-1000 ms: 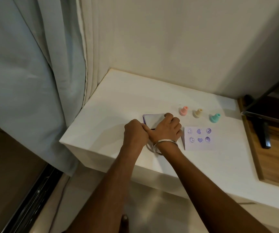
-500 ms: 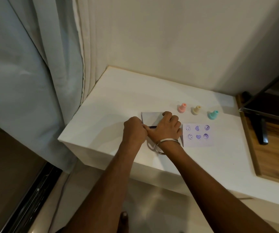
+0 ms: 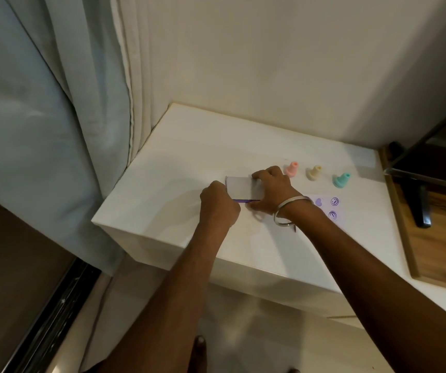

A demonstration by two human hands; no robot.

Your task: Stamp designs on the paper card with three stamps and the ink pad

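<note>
The ink pad (image 3: 239, 188) is a flat grey case with a purple edge, lying on the white table (image 3: 179, 168). My left hand (image 3: 218, 204) grips its near left corner. My right hand (image 3: 273, 191), with a metal bangle on the wrist, presses down on its lid from the right. The paper card (image 3: 333, 208) lies right of my wrist with purple heart and round stamped marks; my forearm covers its left part. Behind stand three stamps in a row: pink (image 3: 292, 169), beige (image 3: 314, 172) and teal (image 3: 340, 180).
A pale curtain (image 3: 41, 117) hangs at the left and a wall runs behind the table. A wooden surface (image 3: 437, 238) with a black screen stand (image 3: 422, 208) adjoins the table's right side. The table's front edge drops to the floor.
The camera view shifted slightly; both hands stay on the ink pad, and its lid looks pressed lower, with only a thin purple edge showing. My forearm now covers more of the card.
</note>
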